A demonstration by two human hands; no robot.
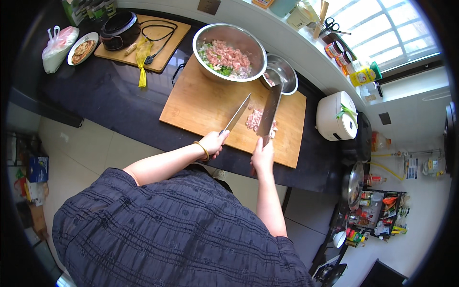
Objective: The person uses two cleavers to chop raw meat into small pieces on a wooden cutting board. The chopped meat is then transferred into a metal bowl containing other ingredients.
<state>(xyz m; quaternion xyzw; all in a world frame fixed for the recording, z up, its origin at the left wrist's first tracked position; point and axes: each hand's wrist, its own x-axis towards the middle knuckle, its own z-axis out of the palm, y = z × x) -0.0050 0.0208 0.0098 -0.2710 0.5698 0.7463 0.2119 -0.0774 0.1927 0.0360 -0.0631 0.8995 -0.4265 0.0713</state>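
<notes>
My left hand (213, 144) is closed round the handle of a kitchen knife (237, 115), its blade slanting up and to the right above the board. In my right hand (263, 155) is a cleaver (271, 112), held by the handle with its broad blade pointing away from me. Chopped pink meat (254, 119) lies in a small heap on the wooden cutting board (201, 107), beside and partly behind the cleaver. A large steel bowl (260, 57) at the board's far edge holds minced meat (224, 55) over chopped green and white pieces. Right of it is a smaller steel bowl (289, 76) with bits of meat inside.
A white rice cooker (334, 117) with green stalks on its lid stands right of the board. Far left are a black pot (119, 31) and cable on a second board (165, 50), a plate of flatbreads (82, 51) and a plastic bag (58, 50). Jars line the windowsill.
</notes>
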